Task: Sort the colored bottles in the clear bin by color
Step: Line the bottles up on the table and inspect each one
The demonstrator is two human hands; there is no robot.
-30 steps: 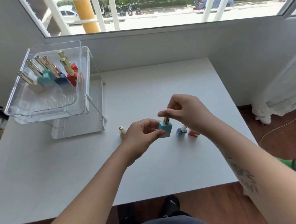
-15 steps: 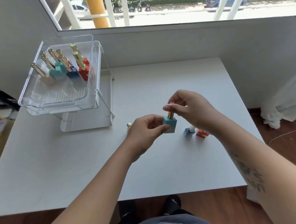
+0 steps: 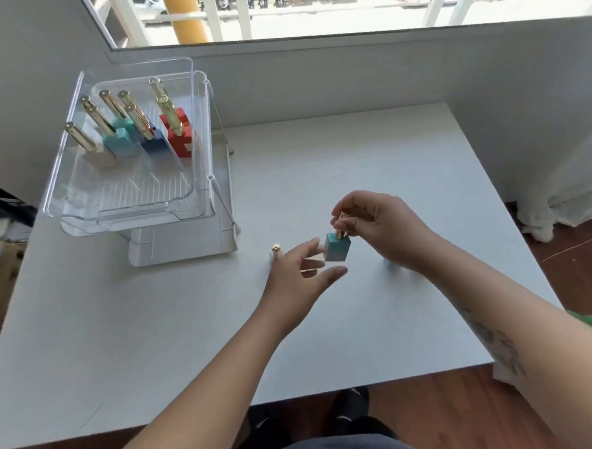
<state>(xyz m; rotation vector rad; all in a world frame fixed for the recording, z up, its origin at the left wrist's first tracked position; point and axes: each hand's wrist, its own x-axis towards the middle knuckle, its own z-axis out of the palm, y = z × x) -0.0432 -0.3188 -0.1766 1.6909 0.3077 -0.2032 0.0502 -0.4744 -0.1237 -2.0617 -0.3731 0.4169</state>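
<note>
**Now the teal bottle hangs from the right hand alone**

Up off the bench, the teal bottle [image 3: 337, 247] dangles nearly upright, gold cap on top, square body below, just tilted. The right hand [image 3: 380, 232] has it pinched by the cap, fingers curled down from above, wrist coming in from the right. Immediately to its left is the left hand [image 3: 299, 275], palm loose, fingers spread and grasping nothing, fingertips just beside the bottle's body but apart from it. So the right hand is the one in charge, and the bottle's long axis runs vertical, ready to be stood wherever it goes.

Just beyond the left hand's knuckles a small gold-capped pale bottle [image 3: 276, 252] stands on the bench [image 3: 387, 157]. A trace of blue peeks from under the right wrist; too hidden to call. Well away, up and to the left, the clear bin [image 3: 194, 137] sits raised on its stand, with pale, teal, blue and red bottles lined up across its far end.
</note>
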